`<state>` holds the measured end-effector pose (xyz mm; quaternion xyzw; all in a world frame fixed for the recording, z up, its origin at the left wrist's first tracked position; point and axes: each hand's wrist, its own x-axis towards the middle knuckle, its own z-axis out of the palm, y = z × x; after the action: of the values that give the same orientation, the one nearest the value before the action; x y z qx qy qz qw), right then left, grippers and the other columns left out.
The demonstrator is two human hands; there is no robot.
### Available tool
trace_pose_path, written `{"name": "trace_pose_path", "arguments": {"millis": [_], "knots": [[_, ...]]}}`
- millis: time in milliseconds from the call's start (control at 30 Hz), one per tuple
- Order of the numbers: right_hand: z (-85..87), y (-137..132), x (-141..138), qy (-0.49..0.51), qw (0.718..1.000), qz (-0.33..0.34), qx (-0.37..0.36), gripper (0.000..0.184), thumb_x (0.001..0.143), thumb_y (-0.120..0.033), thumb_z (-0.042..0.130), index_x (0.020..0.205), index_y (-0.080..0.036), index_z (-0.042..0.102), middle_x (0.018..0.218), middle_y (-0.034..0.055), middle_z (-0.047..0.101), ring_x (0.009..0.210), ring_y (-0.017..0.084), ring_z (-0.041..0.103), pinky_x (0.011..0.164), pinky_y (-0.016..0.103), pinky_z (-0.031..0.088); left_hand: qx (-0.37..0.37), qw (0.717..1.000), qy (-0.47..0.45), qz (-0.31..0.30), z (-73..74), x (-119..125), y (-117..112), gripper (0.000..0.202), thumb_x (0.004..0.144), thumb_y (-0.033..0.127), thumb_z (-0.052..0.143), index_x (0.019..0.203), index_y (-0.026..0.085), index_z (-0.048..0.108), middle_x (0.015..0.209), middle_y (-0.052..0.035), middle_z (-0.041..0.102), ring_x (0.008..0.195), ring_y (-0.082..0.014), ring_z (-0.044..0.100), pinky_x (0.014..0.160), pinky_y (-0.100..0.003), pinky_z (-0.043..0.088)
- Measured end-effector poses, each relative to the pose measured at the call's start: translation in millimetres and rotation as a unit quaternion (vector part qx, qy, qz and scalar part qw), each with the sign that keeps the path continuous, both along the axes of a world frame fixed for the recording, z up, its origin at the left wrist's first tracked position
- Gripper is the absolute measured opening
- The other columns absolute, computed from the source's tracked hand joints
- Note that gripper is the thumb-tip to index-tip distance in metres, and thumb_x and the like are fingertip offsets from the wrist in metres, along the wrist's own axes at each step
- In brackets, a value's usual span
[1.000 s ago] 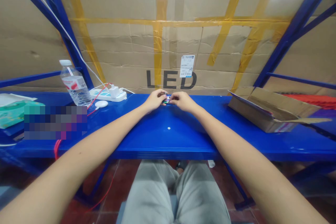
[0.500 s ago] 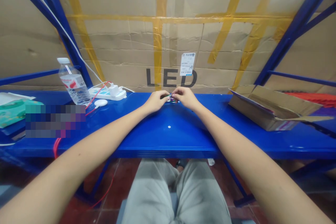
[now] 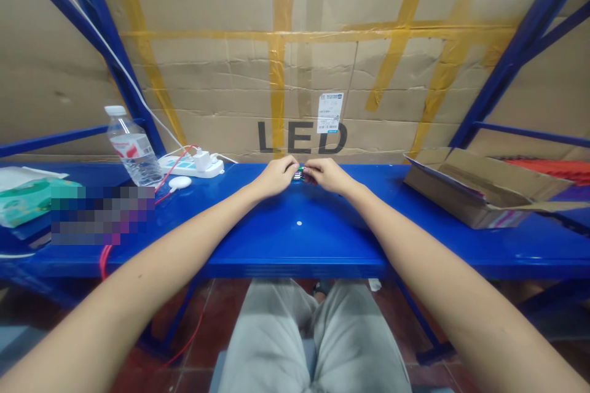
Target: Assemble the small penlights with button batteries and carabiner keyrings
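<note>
Both of my hands meet over the far part of the blue table point(image 3: 299, 245), close to the cardboard. Between them is a small item with green and silver parts point(image 3: 298, 175); its kind is too small to make out. My left hand point(image 3: 278, 175) closes its thumb and fingers on the item's left end. On the right end, my right hand point(image 3: 325, 174) pinches with bent fingers. Fingers cover much of the item, and only a short striped silver stretch shows in the gap.
An open cardboard box point(image 3: 465, 190) sits on the right. On the left stand a water bottle point(image 3: 133, 150), a white power strip point(image 3: 184, 164), a white round puck point(image 3: 179, 183), a red cable point(image 3: 105, 258) and a green tissue pack point(image 3: 27, 199). Taped cardboard point(image 3: 221, 92) walls the back.
My fingers have shifted slightly on the item, and more of its silver side shows between them. My right fingers have lowered a little. The view has moved slightly.
</note>
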<state>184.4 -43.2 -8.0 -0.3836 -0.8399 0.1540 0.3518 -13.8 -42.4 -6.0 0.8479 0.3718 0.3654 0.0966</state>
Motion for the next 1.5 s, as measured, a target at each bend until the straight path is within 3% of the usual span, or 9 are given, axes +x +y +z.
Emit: {"name": "trace_pose_path", "arguments": {"millis": [133, 333, 633, 700, 867, 1100, 1267, 1400, 1500], "knots": [[0.5, -2, 0, -0.053, 0.998, 0.007, 0.043, 0.024, 0.091, -0.022, 0.051, 0.071, -0.015, 0.062, 0.064, 0.0026, 0.063, 0.061, 0.013, 0.053, 0.064, 0.025, 0.038, 0.004, 0.996, 0.084, 0.031, 0.0, -1, 5, 0.033, 0.097, 0.026, 0.039, 0.079, 0.017, 0.065, 0.085, -0.0091, 0.071, 0.080, -0.0224, 0.062, 0.076, -0.033, 0.044], [-0.9, -5, -2, -0.068, 0.996, 0.030, 0.054, 0.022, 0.090, -0.018, 0.050, 0.078, -0.013, 0.068, 0.065, 0.0038, 0.064, 0.060, 0.013, 0.051, 0.064, 0.024, 0.036, -0.014, 0.995, 0.097, 0.012, 2.1, -4, 5, 0.029, 0.094, 0.026, 0.045, 0.076, 0.017, 0.066, 0.078, -0.0067, 0.070, 0.075, -0.0202, 0.061, 0.070, -0.030, 0.041], [-4.7, -5, 0, -0.053, 0.996, 0.041, -0.062, 0.020, 0.089, -0.021, 0.050, 0.082, -0.014, 0.068, 0.063, 0.0008, 0.063, 0.051, 0.012, 0.051, 0.056, 0.024, 0.038, -0.059, 0.995, 0.066, -0.036, 3.4, -7, 0, 0.020, 0.089, 0.024, 0.053, 0.077, 0.016, 0.067, 0.065, -0.0008, 0.065, 0.065, -0.0157, 0.058, 0.065, -0.027, 0.039], [-3.7, -5, 1, -0.070, 0.996, 0.043, -0.037, 0.020, 0.089, -0.019, 0.050, 0.082, -0.014, 0.069, 0.064, 0.0015, 0.064, 0.054, 0.012, 0.052, 0.058, 0.024, 0.038, -0.074, 0.995, 0.056, -0.041, 2.1, -6, 0, 0.017, 0.088, 0.023, 0.054, 0.078, 0.016, 0.065, 0.066, -0.0006, 0.065, 0.064, -0.0151, 0.058, 0.065, -0.027, 0.039], [5.6, -11, -2, -0.169, 0.979, 0.026, 0.112, 0.025, 0.088, -0.009, 0.047, 0.084, -0.012, 0.072, 0.076, 0.0079, 0.071, 0.064, 0.013, 0.054, 0.065, 0.025, 0.035, -0.160, 0.985, -0.021, -0.065, -0.9, -2, -1, 0.015, 0.090, 0.019, 0.050, 0.077, 0.017, 0.058, 0.072, -0.0017, 0.068, 0.063, -0.0128, 0.056, 0.062, -0.024, 0.040], [12.2, -18, -7, -0.276, 0.948, 0.004, 0.156, 0.025, 0.087, -0.007, 0.048, 0.085, -0.013, 0.072, 0.085, 0.0130, 0.073, 0.071, 0.016, 0.058, 0.065, 0.027, 0.033, -0.314, 0.943, -0.052, -0.095, 6.3, -6, -3, 0.017, 0.088, 0.016, 0.053, 0.071, 0.017, 0.052, 0.058, 0.0032, 0.054, 0.041, -0.0069, 0.038, 0.044, -0.023, 0.026], [9.9, -19, -5, -0.195, 0.976, 0.042, 0.082, 0.023, 0.088, -0.012, 0.050, 0.074, -0.012, 0.068, 0.069, 0.0076, 0.069, 0.060, 0.012, 0.053, 0.062, 0.025, 0.034, -0.258, 0.957, -0.037, -0.127, 4.7, -7, 1, 0.011, 0.084, 0.015, 0.059, 0.073, 0.015, 0.057, 0.060, 0.0016, 0.058, 0.050, -0.0083, 0.047, 0.053, -0.023, 0.036], [5.7, -17, -2, -0.082, 0.993, 0.056, -0.070, 0.026, 0.089, -0.025, 0.054, 0.066, -0.015, 0.060, 0.056, 0.0014, 0.062, 0.050, 0.011, 0.052, 0.055, 0.023, 0.038, -0.138, 0.981, -0.025, -0.132, 0.5, -5, 1, 0.005, 0.080, 0.015, 0.062, 0.076, 0.015, 0.060, 0.073, -0.0017, 0.066, 0.071, -0.0135, 0.059, 0.070, -0.027, 0.045], [2.2, -12, 0, 0.014, 0.981, 0.072, -0.180, 0.030, 0.088, -0.040, 0.061, 0.068, -0.017, 0.057, 0.053, -0.0002, 0.059, 0.045, 0.011, 0.053, 0.049, 0.023, 0.042, -0.046, 0.993, -0.011, -0.106, 0.0, -4, -2, 0.007, 0.084, 0.022, 0.061, 0.081, 0.016, 0.062, 0.085, -0.0041, 0.070, 0.081, -0.0169, 0.063, 0.077, -0.031, 0.046]]}}
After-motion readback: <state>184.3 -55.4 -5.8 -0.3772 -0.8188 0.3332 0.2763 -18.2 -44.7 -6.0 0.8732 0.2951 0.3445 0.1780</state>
